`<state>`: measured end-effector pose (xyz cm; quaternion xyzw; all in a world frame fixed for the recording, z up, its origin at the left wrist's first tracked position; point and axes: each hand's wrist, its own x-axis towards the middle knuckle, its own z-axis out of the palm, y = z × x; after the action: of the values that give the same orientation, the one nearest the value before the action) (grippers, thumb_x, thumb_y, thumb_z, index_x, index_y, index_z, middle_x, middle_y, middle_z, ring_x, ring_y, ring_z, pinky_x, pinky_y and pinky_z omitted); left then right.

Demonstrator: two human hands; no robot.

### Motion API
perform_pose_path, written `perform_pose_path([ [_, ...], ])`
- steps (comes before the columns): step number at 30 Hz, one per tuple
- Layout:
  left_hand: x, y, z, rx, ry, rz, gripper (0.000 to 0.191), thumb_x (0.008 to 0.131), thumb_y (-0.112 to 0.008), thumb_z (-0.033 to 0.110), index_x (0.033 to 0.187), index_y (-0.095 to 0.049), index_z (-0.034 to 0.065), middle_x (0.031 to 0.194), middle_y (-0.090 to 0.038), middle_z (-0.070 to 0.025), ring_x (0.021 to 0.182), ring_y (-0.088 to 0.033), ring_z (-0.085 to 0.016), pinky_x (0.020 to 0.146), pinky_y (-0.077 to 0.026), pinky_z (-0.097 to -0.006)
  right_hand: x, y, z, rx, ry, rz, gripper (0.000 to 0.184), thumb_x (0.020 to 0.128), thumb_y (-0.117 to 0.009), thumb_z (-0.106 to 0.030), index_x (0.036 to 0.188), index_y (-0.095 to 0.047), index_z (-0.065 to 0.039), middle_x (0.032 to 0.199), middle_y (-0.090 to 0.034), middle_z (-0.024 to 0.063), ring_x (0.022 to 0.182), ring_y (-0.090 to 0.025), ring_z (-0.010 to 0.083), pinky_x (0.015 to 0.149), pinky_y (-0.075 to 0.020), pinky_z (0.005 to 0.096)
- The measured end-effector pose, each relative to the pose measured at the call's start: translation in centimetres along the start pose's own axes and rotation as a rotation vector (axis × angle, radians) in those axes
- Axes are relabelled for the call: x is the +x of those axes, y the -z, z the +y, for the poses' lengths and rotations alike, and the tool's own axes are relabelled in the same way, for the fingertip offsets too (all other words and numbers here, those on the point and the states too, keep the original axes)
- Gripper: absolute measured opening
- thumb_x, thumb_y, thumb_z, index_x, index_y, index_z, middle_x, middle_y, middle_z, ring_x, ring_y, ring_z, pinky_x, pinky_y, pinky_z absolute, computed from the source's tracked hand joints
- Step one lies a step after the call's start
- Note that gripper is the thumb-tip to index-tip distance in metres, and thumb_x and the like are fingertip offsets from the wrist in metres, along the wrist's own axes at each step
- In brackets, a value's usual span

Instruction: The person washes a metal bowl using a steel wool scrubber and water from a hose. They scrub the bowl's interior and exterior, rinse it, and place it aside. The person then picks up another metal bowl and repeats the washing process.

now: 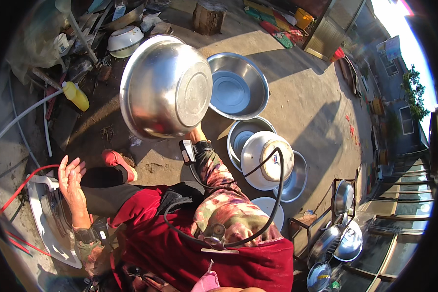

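A large shiny metal basin is tilted on its side, its round base turned up and to the right. My right hand is at its lower edge and holds it; the fingers are hidden behind the basin. My left hand is raised at the left, empty, fingers apart, above a white plastic-rimmed object. To the right of the held basin, a wide metal basin lies open side up on the ground. Nearer me, a white enamel basin rests upside down, overlapping a metal basin and a smaller metal bowl.
A yellow plastic jug, a white basin and scrap lie at the left. A tree stump stands at the top. Pots and a metal basin sit on a metal rack at the right. A red cable runs beside my left arm.
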<state>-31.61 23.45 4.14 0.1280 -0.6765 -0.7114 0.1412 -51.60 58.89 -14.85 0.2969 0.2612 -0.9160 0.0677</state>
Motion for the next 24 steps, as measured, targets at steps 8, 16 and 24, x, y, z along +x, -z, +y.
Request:
perform_pose_path([
  [8, -6.2, 21.9, 1.8, 0.156, -0.033, 0.369, 0.048, 0.097, -0.057, 0.018, 0.139, -0.044, 0.0004, 0.117, -0.060, -0.0127, 0.101, -0.061, -0.019, 0.092, -0.047, -0.0354, 0.9, 10.9, -11.5, -0.052, 0.328, 0.378, 0.041, 0.101, -0.042, -0.036, 0.113, -0.063, -0.003, 0.111, -0.068, 0.0119, 0.102, -0.065, 0.0281, 0.085, -0.0534, 0.0445],
  [16, -16.8, 35.9, 3.6, 0.304, 0.140, 0.813, 0.049, 0.098, -0.056, 0.019, 0.141, -0.043, 0.0002, 0.123, -0.058, -0.0135, 0.106, -0.058, -0.021, 0.097, -0.044, -0.0359, 3.9, 14.7, -12.0, -0.163, 0.326, 0.499, 0.040, 0.099, -0.044, -0.036, 0.112, -0.064, -0.004, 0.109, -0.068, 0.0112, 0.100, -0.065, 0.0275, 0.084, -0.0535, 0.0437],
  [24, -20.7, 36.1, 0.6, 0.291, 0.292, 0.976, 0.049, 0.098, -0.056, 0.020, 0.141, -0.043, 0.0003, 0.123, -0.059, -0.0134, 0.106, -0.059, -0.021, 0.098, -0.044, -0.0359, 6.2, 16.9, -12.3, -0.290, 0.338, 0.601, 0.039, 0.097, -0.046, -0.037, 0.110, -0.064, -0.004, 0.107, -0.069, 0.0105, 0.099, -0.066, 0.0269, 0.084, -0.0536, 0.0429],
])
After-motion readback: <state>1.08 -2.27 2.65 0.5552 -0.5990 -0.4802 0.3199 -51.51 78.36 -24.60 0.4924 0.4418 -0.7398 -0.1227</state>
